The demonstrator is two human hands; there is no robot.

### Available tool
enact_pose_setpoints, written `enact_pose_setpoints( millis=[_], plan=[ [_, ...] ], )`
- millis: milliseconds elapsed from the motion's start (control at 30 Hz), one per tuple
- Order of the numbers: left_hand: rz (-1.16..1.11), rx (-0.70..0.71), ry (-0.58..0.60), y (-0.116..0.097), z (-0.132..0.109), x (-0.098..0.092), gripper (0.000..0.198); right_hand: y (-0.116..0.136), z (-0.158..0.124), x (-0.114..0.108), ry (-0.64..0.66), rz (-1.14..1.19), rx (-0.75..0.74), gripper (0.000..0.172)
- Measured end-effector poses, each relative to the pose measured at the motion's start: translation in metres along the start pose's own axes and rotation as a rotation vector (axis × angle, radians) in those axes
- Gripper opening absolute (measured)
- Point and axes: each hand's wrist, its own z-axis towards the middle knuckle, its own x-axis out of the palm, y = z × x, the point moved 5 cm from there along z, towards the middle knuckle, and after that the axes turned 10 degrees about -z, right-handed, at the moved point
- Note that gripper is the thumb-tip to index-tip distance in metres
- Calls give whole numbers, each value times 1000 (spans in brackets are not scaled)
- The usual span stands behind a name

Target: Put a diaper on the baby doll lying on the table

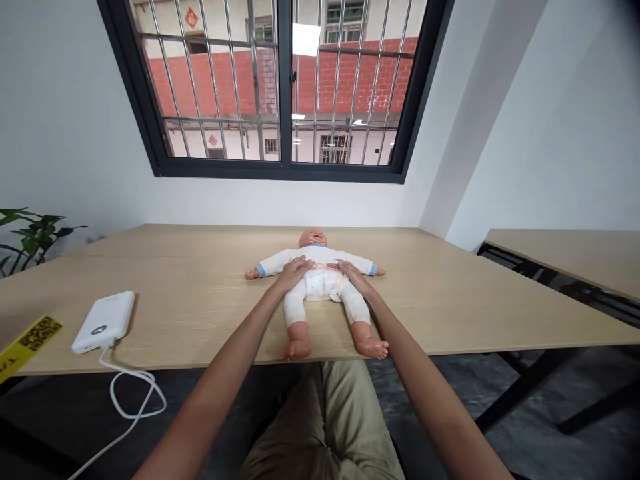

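Note:
A baby doll (314, 255) lies on its back on the table, its head toward the window and its feet at the near edge. It wears a white top with blue cuffs, whitish leggings and a white diaper (323, 285). My left hand (296, 271) rests at one side of the doll's waist, fingers stretched inward over the belly. On the opposite side my right hand (350, 271) touches the waist in the same way, fingers extended above the diaper's top edge. A loose white flap shows at the diaper's right side. The fingertips are small and partly hard to make out.
The doll lies on a light wooden table (200, 293). A white power bank (107, 320) with a white cable (120, 395) hanging off the edge sits at the left, near a yellow tag (30, 347). A plant (35, 237) stands far left; a second table (575, 257) is at right.

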Motion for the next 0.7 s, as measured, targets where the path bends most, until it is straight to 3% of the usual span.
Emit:
enact_pose_setpoints(
  millis=[133, 367, 500, 700],
  plan=[
    [-100, 51, -52, 0, 5, -4, 39, 5, -4, -1, -28, 48, 28, 29],
    [27, 61, -60, 15, 9, -4, 32, 5, -15, -5, -109, 157, 90, 36],
    [55, 18, -65, 25, 10, -4, 33, 4, -14, -6, -126, 228, 110, 27],
    [-348, -56, -218, 23, 12, -12, 38, 3, -9, -10, -172, 345, 126, 28]
  ],
)
